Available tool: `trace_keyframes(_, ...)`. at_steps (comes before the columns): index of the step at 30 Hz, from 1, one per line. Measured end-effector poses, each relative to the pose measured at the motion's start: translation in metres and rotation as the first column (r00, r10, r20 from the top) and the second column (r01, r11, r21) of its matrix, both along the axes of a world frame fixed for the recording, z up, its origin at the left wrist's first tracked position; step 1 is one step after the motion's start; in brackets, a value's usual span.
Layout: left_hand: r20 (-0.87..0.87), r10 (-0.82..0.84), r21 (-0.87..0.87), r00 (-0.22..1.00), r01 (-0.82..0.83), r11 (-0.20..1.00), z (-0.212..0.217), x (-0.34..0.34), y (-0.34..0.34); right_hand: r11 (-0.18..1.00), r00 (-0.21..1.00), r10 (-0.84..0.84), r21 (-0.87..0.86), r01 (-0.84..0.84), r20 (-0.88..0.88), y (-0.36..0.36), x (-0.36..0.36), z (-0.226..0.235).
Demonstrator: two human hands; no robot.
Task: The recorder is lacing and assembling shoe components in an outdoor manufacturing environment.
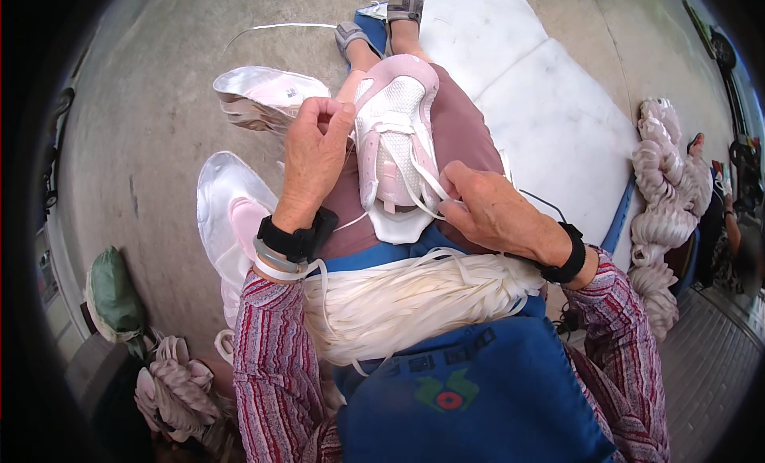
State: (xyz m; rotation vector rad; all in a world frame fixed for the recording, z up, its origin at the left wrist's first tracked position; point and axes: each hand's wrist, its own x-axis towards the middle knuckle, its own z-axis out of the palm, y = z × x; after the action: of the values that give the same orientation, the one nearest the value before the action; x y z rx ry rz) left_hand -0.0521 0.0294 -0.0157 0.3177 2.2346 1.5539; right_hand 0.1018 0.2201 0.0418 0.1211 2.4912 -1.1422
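A white and pink shoe upper (396, 104) lies on my lap, its toe pointing away from me. A flat white shoelace (425, 174) runs through its upper eyelets and loops down over the tongue. My right hand (496, 209) pinches this lace just right of the upper. At the upper's left edge, my left hand (315, 152) has thumb and forefinger pressed together; what they hold, if anything, is too small to make out. A thick bundle of white shoelaces (422, 300) rests across my lap, nearer to me than the upper.
Stacked shoe uppers (267, 96) stand to the left, with more uppers (227, 196) below them. A white sheet (542, 104) covers the floor at right. Tied bundles of uppers (665, 192) lie beyond it. A green sack (113, 292) sits far left. Another person (729, 216) shows at far right.
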Motion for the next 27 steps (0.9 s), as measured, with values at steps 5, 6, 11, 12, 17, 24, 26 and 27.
trace_keyframes(5, 0.367, -0.216, 0.033, 0.905, 0.220, 0.975, 0.026, 0.049, -0.022, 0.972, 0.984, 0.163, 0.157, -0.172, 0.068, -0.005, 0.012, -0.013)
trace_keyframes(6, 0.390, -0.268, 0.028, 0.881, 0.279, 0.960, 0.026, 0.055, -0.024, 0.959, 0.969, 0.236, 0.144, -0.245, 0.076, -0.005, 0.011, -0.013)
trace_keyframes(11, 0.290, -0.269, 0.036, 0.919, 0.270, 0.962, 0.027, 0.065, -0.033, 0.960, 0.946, 0.258, -0.163, -0.228, 0.198, -0.021, 0.001, 0.038)
trace_keyframes(12, 0.261, -0.293, 0.027, 0.920, 0.296, 0.955, 0.028, 0.067, -0.034, 0.935, 0.935, 0.258, -0.308, -0.178, 0.242, -0.030, 0.000, 0.056)
trace_keyframes(17, 0.464, -0.366, 0.112, 0.807, 0.356, 0.928, 0.058, 0.072, -0.031, 0.855, 0.946, 0.321, -0.446, -0.264, 0.054, -0.078, 0.014, 0.075)
trace_keyframes(24, 0.698, -0.343, 0.612, 0.629, -0.275, 0.742, 0.047, 0.066, -0.066, 0.859, 0.959, 0.268, -0.427, -0.283, -0.095, -0.118, 0.055, 0.056)
trace_keyframes(26, 0.684, -0.354, 0.667, 0.638, -0.351, 0.657, 0.045, 0.059, -0.081, 0.915, 0.978, 0.151, -0.354, -0.194, -0.147, -0.103, 0.060, 0.054)
trace_keyframes(27, 0.672, -0.364, 0.710, 0.645, -0.424, 0.562, 0.045, 0.055, -0.086, 0.944, 0.977, 0.057, -0.307, -0.120, -0.208, -0.091, 0.060, 0.046)
